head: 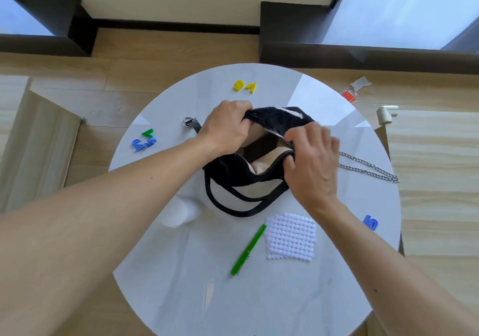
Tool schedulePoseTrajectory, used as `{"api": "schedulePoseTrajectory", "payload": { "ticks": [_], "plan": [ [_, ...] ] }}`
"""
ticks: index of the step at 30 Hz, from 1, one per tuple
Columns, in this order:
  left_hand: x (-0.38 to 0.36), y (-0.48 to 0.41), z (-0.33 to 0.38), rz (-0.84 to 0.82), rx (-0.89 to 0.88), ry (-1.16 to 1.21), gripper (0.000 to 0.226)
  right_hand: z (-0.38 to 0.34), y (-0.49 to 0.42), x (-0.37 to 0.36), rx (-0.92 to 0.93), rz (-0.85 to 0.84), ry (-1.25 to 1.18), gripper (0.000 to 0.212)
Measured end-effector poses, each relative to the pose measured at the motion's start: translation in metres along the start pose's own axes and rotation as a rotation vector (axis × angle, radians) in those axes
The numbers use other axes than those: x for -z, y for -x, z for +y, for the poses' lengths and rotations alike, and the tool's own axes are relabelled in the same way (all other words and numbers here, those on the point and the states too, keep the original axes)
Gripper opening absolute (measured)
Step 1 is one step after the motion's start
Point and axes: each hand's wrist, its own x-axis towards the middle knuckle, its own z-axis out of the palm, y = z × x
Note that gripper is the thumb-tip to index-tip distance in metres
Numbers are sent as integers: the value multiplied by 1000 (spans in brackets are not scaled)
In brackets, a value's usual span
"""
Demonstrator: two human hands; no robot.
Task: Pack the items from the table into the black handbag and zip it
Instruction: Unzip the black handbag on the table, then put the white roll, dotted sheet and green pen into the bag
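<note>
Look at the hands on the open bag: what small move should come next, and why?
Probably the right hand lets go and reaches for the green pen. Both hands hold the black handbag open, its pale lining shows nothing packed, and the pen lies nearest, while the left hand keeps its grip.

Fuzzy cloth handbag; glossy table; metal chain.

Fuzzy black handbag lies unzipped, beige lining showing, mid-table.
</note>
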Motion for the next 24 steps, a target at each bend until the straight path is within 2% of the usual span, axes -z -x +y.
{"api": "schedulePoseTrajectory", "payload": {
  "ticks": [4,8,12,13,15,17,21,24],
  "plan": [
    [6,-4,6,56,-85,7,19,-13,16,-10,260,-122,10,37],
    [15,-3,12,25,-332,-108,18,-23,22,-18,358,-341,54,25],
    [23,-6,4,-90,-420,-319,9,-23,31,-18,283,-472,110,6],
    [24,-8,1,-112,-408,-365,17,-21,35,-16,263,-492,122,7],
    [26,-13,-4,-143,-362,-448,50,-19,44,-10,222,-527,154,11],
    [28,-16,-3,-125,-289,-497,67,-15,53,-1,175,-566,177,15],
    [29,-16,-2,-70,-247,-532,56,-6,73,18,89,-598,147,17],
    [24,-7,0,0,-425,-541,45,0,79,24,3,-566,83,28]
  ]
}}
